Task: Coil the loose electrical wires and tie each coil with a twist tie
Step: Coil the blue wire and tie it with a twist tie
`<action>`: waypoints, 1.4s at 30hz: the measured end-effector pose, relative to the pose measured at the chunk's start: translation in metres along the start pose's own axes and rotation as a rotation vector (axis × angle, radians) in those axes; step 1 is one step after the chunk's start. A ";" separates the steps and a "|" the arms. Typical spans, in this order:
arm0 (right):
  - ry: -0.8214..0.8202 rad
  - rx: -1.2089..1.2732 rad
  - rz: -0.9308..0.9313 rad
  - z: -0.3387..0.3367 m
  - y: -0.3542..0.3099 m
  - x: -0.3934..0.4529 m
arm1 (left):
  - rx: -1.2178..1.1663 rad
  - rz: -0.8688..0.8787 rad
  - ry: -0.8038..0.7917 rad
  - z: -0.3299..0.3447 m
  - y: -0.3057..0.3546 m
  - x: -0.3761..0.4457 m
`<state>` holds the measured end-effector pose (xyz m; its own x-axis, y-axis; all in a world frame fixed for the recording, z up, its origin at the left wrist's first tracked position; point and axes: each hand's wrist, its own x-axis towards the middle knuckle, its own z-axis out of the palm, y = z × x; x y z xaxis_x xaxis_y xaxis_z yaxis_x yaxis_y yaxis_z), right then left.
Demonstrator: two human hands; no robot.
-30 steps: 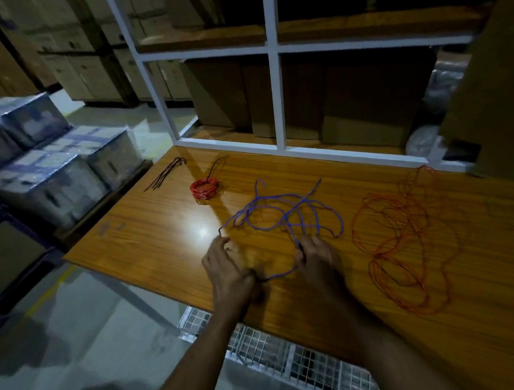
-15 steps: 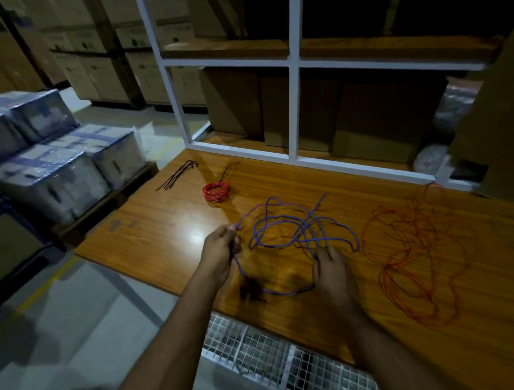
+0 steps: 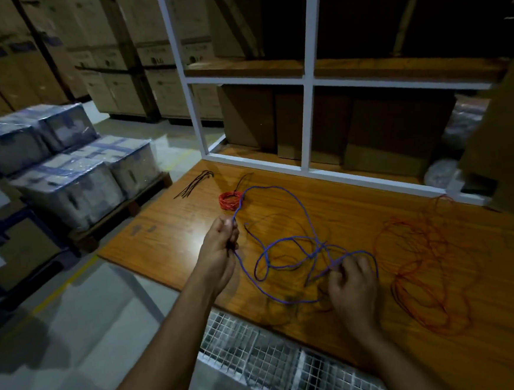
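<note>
A loose blue wire (image 3: 287,241) sprawls in loops over the middle of the wooden table (image 3: 327,207). My left hand (image 3: 219,244) grips one stretch of it, lifted above the table's left part. My right hand (image 3: 353,282) pinches another strand near the front edge. A loose red-orange wire (image 3: 424,271) lies tangled to the right. At the back left sits a small red coil (image 3: 231,200), tied. A bunch of dark twist ties (image 3: 194,184) lies at the far left corner.
A white shelf frame (image 3: 305,123) rises along the table's back edge, with cardboard boxes behind it. A wire-mesh rack (image 3: 281,362) sits below the front edge. Wrapped boxes on a pallet (image 3: 73,178) stand on the floor to the left.
My left hand rose off the table, pulling a stretch of blue wire up and left. My right hand shifted right along the wire. The blue loops have spread out.
</note>
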<state>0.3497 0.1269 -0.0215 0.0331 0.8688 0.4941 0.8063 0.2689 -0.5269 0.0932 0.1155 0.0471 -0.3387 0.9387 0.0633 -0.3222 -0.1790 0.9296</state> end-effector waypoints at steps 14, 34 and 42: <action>-0.796 1.499 1.147 -0.028 -0.067 0.104 | 0.373 0.247 -0.258 0.001 0.034 -0.058; -0.826 0.939 0.665 -0.041 -0.071 0.117 | 1.021 0.039 -0.180 -0.007 -0.030 -0.056; -0.506 0.686 0.649 -0.042 -0.017 0.118 | 0.170 -0.131 0.058 -0.030 0.003 -0.033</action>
<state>0.3652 0.2077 0.0750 -0.0394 0.9589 -0.2811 0.2134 -0.2668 -0.9398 0.0774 0.0751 0.0369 -0.3558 0.9313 -0.0786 -0.2149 0.0003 0.9766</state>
